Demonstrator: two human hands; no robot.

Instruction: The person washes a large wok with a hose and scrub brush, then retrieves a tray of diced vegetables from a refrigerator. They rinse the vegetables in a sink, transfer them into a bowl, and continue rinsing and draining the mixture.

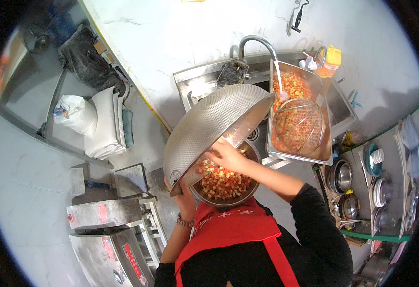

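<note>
My left hand [186, 201] grips the lower rim of a large perforated metal colander [216, 111], which is tipped steeply on its side. Under it stands a round metal bowl [255, 154] holding diced orange, red and pale vegetables [224, 183]. My right hand [227, 156] reaches to the colander's inner side, fingers apart, above the bowl; the fingertips are partly hidden by the rim. To the right, a deep rectangular metal pan [328, 143] holds more diced vegetables in water. A round wire mesh strainer [299, 125] lies in it, and water runs in from a curved faucet [258, 38].
The pan rests across a metal sink [191, 80]. A dark scouring pad [234, 71] sits behind the colander, and a yellow-capped jug [329, 62] stands beyond the pan. Shelves with bowls [345, 175] are at the right. Folded white sacks [103, 125] lie at the left.
</note>
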